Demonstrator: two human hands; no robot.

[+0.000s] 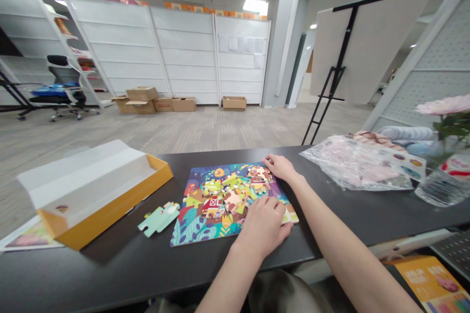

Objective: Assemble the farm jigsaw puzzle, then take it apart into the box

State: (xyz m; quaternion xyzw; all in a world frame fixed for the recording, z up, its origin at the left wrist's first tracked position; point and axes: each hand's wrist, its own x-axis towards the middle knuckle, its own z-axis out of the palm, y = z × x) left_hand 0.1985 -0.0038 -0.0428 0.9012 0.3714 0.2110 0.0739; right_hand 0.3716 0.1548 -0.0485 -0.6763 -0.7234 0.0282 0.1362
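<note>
A colourful jigsaw puzzle board [198,229] lies on the dark table before me, with loose and overlapping jigsaw pieces [223,186] heaped over its middle. My left hand [265,220] rests palm down over the lower right part of the board. Its fingers are bent over the pieces, the thumb lies apart near the corner, and what is under the palm is hidden. At the upper right edge, my right hand [282,167] has its fingers curled on the board's rim. A few pale green pieces [159,219] lie on the table just left of the board.
An open yellow box [113,215] with a white inside stands at left, partly over a printed sheet [31,237]. To the right are a clear plastic bag [352,164] and a clear container [446,181] with pink flowers [446,106]. An easel [341,68] stands beyond the table.
</note>
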